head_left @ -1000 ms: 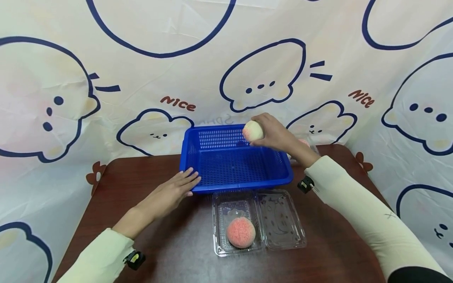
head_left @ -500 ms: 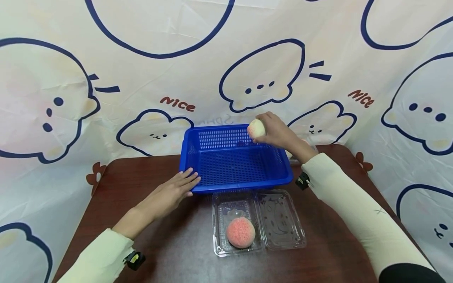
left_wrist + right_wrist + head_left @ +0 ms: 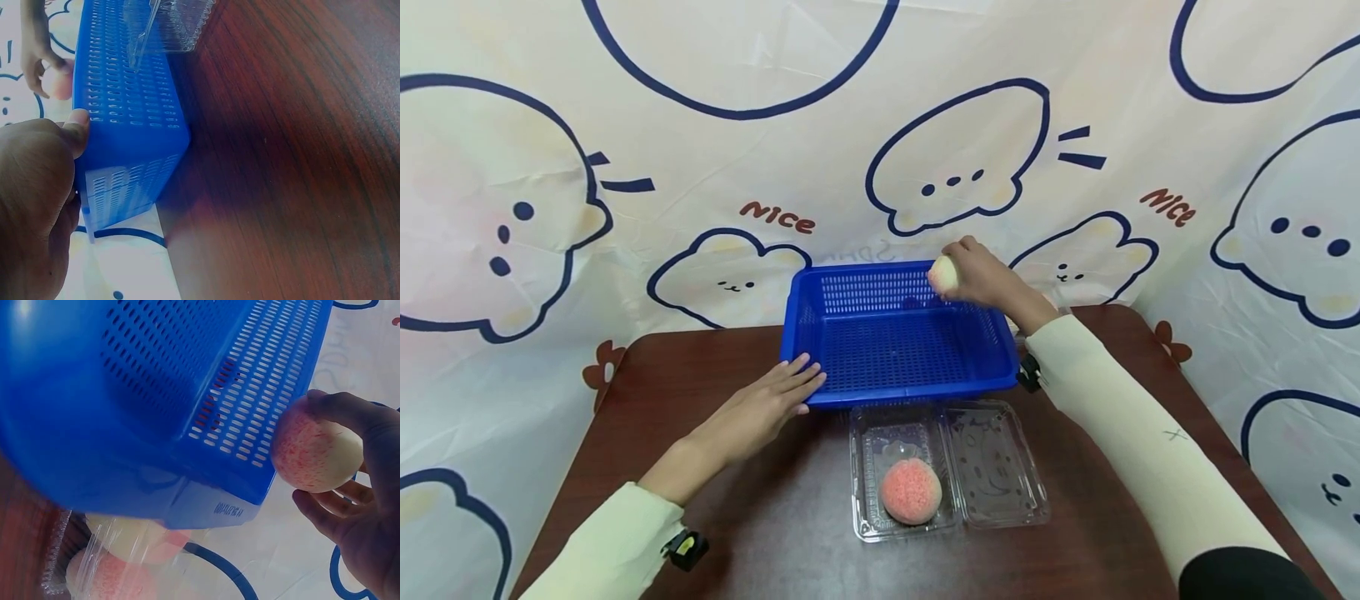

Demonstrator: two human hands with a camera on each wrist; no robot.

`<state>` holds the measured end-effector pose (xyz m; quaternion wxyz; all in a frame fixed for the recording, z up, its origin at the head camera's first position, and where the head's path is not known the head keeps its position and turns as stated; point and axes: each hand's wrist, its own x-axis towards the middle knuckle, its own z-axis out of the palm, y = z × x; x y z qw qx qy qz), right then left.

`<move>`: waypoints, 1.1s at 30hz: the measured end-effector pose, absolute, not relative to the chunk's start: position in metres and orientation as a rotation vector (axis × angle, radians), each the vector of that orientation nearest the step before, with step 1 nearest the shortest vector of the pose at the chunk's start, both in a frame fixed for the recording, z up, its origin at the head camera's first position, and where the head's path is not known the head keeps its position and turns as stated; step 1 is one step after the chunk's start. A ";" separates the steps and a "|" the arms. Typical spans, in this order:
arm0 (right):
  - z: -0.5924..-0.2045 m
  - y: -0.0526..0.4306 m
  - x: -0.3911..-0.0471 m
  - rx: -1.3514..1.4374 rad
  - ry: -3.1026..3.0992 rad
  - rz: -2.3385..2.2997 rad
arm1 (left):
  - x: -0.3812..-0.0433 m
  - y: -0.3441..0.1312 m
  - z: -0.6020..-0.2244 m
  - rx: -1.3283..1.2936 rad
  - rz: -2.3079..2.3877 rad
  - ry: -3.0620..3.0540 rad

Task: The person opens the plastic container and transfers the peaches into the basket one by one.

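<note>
My right hand [image 3: 981, 273] holds a pale yellow and pink peach [image 3: 943, 275] over the back right rim of a blue plastic basket [image 3: 887, 392]. In the right wrist view, thumb and fingers grip the peach [image 3: 315, 450] right at the basket's edge. At the basket's front left corner, my left hand [image 3: 767, 408] holds the rim. Its fingers lie over the rim, and in the left wrist view the thumb [image 3: 78, 128] presses at the outer wall. Another pink peach [image 3: 912, 492] sits in an opened clear clamshell box [image 3: 867, 523] in front of the basket.
Beyond the basket's right end, a clear container [image 3: 59, 556] with peaches [image 3: 134, 540] stands partly hidden behind my right arm. The brown table [image 3: 737, 533] ends at a printed cloth backdrop [image 3: 850, 167] just behind the basket. The clamshell lid [image 3: 996, 467] lies flat to the right.
My right hand, with the peach in it, has shifted slightly right, and its forearm has swung inward. The left hand, basket and clamshell box stay where they were.
</note>
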<state>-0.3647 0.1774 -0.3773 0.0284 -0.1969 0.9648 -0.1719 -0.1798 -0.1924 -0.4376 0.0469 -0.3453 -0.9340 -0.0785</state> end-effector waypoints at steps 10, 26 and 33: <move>-0.384 0.175 -0.370 -0.669 2.937 -0.421 | -0.180 -0.191 -0.437 -1.044 -0.234 -2.870; -0.394 0.169 -0.373 -0.578 2.897 -0.149 | -0.180 -0.194 -0.436 -1.034 -0.261 -2.899; -0.393 0.164 -0.374 -0.595 2.858 -0.026 | -0.179 -0.194 -0.437 -1.036 -0.277 -2.881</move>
